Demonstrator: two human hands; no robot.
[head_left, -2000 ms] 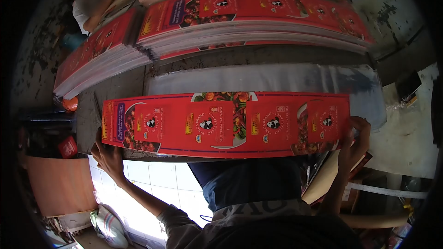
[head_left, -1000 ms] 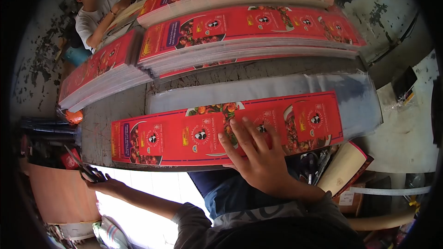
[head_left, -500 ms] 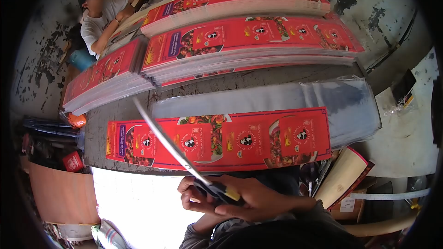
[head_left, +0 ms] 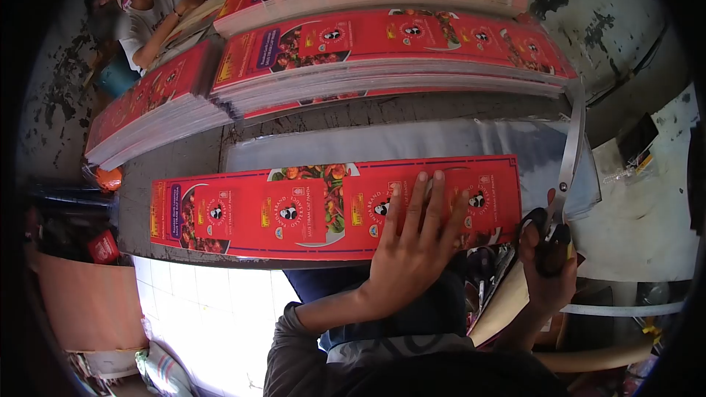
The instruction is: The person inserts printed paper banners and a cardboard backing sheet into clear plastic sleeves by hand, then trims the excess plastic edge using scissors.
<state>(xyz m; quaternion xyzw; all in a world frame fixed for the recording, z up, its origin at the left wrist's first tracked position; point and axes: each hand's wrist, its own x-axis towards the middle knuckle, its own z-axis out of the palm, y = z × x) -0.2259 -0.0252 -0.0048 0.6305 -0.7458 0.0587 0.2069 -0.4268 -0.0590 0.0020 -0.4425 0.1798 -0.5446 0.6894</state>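
A long red printed sheet lies along the front edge of the dark table. My left hand rests flat on its right half, fingers spread, holding nothing. Beyond the sheet's right end, my right hand grips scissors by their dark handles, with the long blades pointing up and away. Behind the red sheet lies clear plastic film, partly covered by it.
Tall stacks of red printed sheets stand at the back, with another stack at the left. A person sits at the far left. Below right is a rolled sheet; an orange object hangs by the table's left edge.
The scissors, earlier at the left and then between both hands, are now in my right hand at the right. My left hand has moved onto the red sheet and spread flat.
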